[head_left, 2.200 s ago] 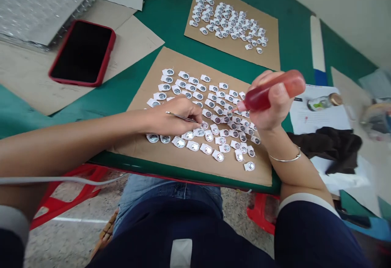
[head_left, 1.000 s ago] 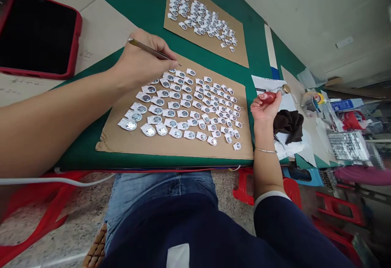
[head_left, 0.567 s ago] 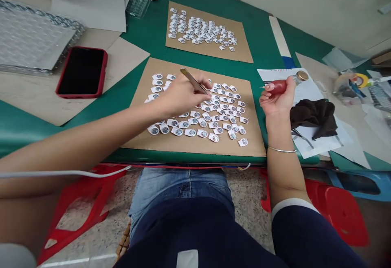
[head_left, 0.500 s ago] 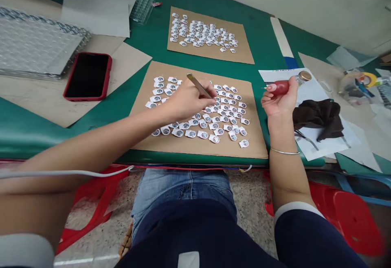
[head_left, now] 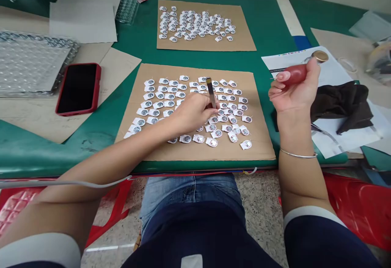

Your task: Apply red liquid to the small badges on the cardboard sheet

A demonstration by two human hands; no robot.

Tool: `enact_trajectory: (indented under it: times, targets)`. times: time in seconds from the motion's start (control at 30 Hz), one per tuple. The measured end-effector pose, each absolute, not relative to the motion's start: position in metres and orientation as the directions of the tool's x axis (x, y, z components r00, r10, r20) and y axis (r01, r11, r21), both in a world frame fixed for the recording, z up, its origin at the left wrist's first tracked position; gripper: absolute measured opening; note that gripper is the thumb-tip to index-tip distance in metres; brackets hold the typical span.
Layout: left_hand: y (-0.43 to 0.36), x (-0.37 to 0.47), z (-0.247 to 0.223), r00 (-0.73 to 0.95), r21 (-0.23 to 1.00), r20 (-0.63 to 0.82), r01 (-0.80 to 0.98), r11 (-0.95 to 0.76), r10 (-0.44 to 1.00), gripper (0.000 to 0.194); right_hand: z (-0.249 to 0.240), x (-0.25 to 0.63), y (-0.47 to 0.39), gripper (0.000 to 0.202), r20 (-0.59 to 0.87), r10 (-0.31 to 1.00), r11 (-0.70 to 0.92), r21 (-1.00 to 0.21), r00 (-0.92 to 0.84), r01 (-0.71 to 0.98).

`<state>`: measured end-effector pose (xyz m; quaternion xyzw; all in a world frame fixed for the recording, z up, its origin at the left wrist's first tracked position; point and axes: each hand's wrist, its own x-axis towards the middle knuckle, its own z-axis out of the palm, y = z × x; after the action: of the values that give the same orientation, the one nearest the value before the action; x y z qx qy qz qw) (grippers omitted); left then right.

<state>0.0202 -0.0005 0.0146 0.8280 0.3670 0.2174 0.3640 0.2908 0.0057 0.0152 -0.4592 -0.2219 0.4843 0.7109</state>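
Observation:
Over the near cardboard sheet (head_left: pixel 189 152), my left hand (head_left: pixel 195 111) is closed on tweezers (head_left: pixel 210 91), their dark-gold end pointing up. Their tips are hidden behind the fingers. Several small white tabs (head_left: pixel 246 144) with round printed discs lie in rows on this sheet, around and below the hand. To the right, beyond the sheet's edge, my right hand (head_left: pixel 295 88) is turned palm up. Its fingers wrap round a dark red bulb-shaped bottle (head_left: pixel 295 75) with a thin needle tip pointing left.
A second cardboard sheet (head_left: pixel 247 44) with similar tabs lies farther back. A red-cased phone (head_left: pixel 78 88) and bubble wrap (head_left: pixel 30 64) are at left. Dark cloth (head_left: pixel 339 105), printed paper (head_left: pixel 328 148) and a gold-capped jar (head_left: pixel 320 56) are at right. A cable (head_left: pixel 76 183) crosses the front.
The view has shifted. The tweezers now stand more upright in my left hand, which has moved slightly relative to the tabs. My right hand still holds the bottle.

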Motion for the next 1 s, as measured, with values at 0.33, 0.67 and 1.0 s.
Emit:
enact_trajectory:
  times: [0.33,0.67,1.0]
  targets:
    - [-0.004,0.020,0.004,0.682,0.710,0.114,0.452,-0.540,0.722,0.016,0.024,0.288,0.002,0.051,-0.150,0.887,0.096,-0.865,0.437,-0.492]
    - [-0.005,0.019,0.001,0.683,0.705,0.103,0.462,-0.537,0.723,0.018,0.024,0.289,0.004,0.054,-0.148,0.878,0.100,-0.873,0.455,-0.477]
    - [-0.003,0.020,0.000,0.734,0.637,0.122,0.458,-0.620,0.668,0.020,0.022,0.289,0.004,0.048,-0.175,0.870,0.100,-0.852,0.460,-0.513]
